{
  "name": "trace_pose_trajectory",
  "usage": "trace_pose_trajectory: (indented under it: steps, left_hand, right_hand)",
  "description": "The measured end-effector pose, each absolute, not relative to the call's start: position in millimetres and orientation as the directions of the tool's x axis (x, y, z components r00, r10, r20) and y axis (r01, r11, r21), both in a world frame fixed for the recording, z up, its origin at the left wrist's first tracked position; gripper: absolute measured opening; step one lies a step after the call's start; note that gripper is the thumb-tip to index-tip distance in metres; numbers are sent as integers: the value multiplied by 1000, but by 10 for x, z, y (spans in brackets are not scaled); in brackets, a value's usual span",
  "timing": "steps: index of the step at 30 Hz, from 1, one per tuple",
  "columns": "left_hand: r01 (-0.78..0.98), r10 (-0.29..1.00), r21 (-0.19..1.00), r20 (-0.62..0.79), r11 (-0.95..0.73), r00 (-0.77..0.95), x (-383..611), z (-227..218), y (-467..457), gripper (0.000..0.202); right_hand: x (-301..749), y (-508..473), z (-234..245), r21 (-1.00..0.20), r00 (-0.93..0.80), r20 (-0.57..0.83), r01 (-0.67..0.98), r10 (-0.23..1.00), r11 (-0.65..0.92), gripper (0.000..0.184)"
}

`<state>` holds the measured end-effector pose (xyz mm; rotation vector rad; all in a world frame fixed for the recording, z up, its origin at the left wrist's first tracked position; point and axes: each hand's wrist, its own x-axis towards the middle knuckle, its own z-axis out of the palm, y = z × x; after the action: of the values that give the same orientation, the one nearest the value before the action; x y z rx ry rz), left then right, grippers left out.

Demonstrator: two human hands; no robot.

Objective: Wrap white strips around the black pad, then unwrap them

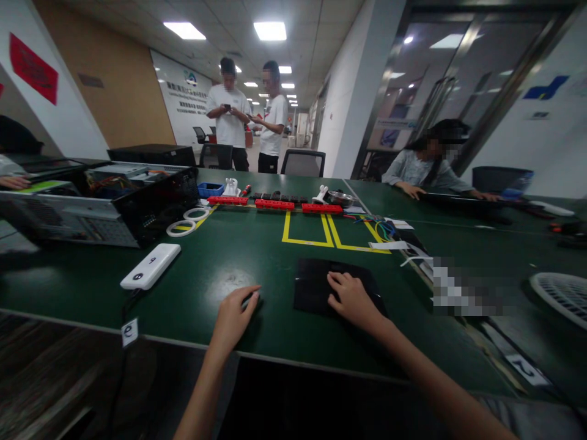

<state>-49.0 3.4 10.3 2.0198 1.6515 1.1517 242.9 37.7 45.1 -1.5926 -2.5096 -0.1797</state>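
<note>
My left hand (233, 321) rests on the green table (257, 244) near its front edge, fingers curled over a small dark object I cannot make out. My right hand (351, 299) lies on a flat black square pad (314, 284), fingers bent and pressing on its surface. The pad lies flat just before the yellow tape outlines (321, 235) on the table. A white power bank (150, 266) with a cable lies to the left of my left hand.
An open computer case (101, 205) stands at the left, with white tape rolls (181, 228) beside it. Red strips (275, 205), a blue tray (210, 189), a metal bowl (339, 197) and wires (378, 227) sit farther back. A seated person (428, 168) works at right; two people stand behind. A white fan (562, 293) is at far right.
</note>
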Motion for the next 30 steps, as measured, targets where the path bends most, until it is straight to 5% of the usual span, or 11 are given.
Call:
trace_pose_trajectory:
  steps: [7,18,21,26,30]
  left_hand:
    - [722,864,488,379,-490,330,-443,47,54,46]
    - [757,866,421,259,-500,428,-455,52,47,64]
    - [760,865,413,254,-501,432,-450,63,33,69]
    - [776,857,365,254,-514,448,-429,70,31,66]
    - [781,852,343,241,-522,465,-420,80,34,63]
  right_hand:
    - [1859,317,457,-42,-536,187,833,823,552,47]
    - [1957,433,494,-231,-600,177,745,780,626,46]
    - [2346,592,555,-117,-445,303,860,843,496,46]
    - [3321,797,635,80,-66,562,996,825,25,48]
    - [4040,780,592,144,96,588,965,804,-221,46]
